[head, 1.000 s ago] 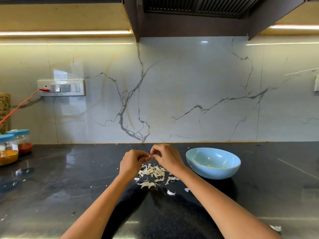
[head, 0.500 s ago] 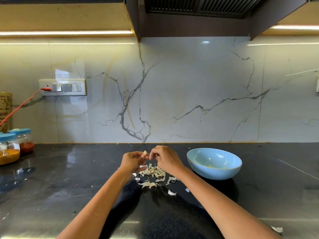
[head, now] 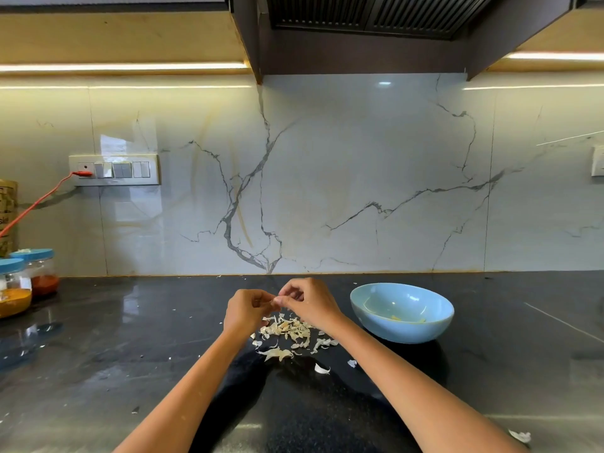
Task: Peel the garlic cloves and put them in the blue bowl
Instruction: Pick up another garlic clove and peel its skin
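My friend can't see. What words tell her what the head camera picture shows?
Two hands, left hand and right hand, pinch a small garlic clove together above a pile of papery peels on a dark counter. A blue bowl sits just to the right.

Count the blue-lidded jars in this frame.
2, both at the counter's far left: one jar of red powder nearer the wall, one jar of yellow powder in front, cut by the frame edge. More may sit out of view.
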